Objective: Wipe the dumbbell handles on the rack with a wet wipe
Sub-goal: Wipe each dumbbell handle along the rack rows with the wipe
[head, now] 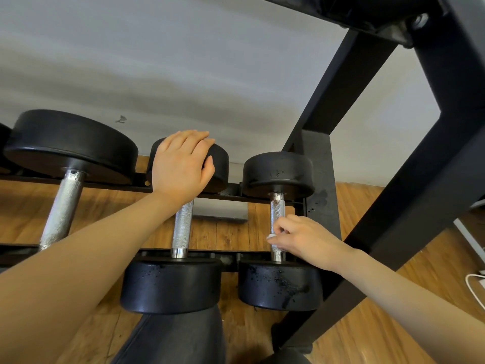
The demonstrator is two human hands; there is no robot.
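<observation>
Head view: three dumbbells lie across the two rails of a black rack (pixel 409 195), above a wooden floor (pixel 231 232). The right hand (pixel 301 239) is curled around the knurled handle (pixel 277 211) of the right dumbbell (pixel 279 283), pinching a white wet wipe (pixel 271 237) against the lower part of the bar; only a small corner of the wipe shows between the fingers. The left hand (pixel 182 164) rests with fingers together and extended over the far head of the middle dumbbell (pixel 170 285), thumb set apart along its side. Its handle (pixel 182 227) is bare. The left dumbbell (pixel 70 145), the largest, lies well apart from both hands. A white cable (pixel 476 285) lies at the right edge.
</observation>
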